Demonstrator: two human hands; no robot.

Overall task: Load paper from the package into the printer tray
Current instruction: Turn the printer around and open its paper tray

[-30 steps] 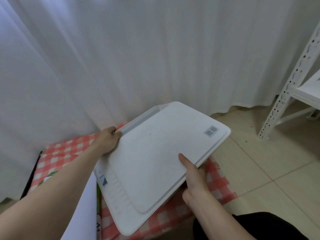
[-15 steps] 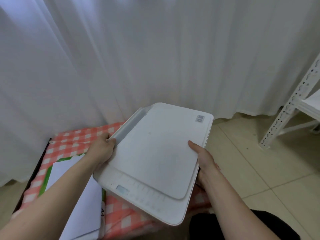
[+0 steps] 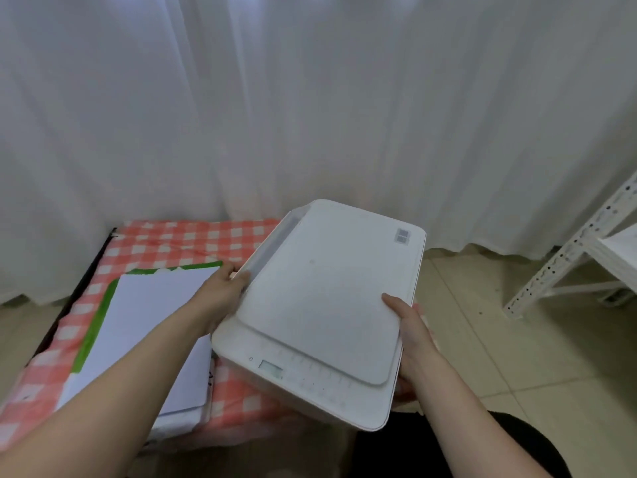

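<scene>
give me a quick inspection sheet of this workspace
surface: low table under a red-checked cloth, against a white curtain
job's things: white printer, lid closed, at the table's right end, held by both sides; opened paper pack with green wrapper lies flat to its left, white sheets exposed; no paper loaded that can be seen
clutter: nothing seen
grippers: left hand grips the printer's left edge; right hand grips its right edge
cables: nothing seen
surroundings: tiled floor; white metal rack at right
</scene>
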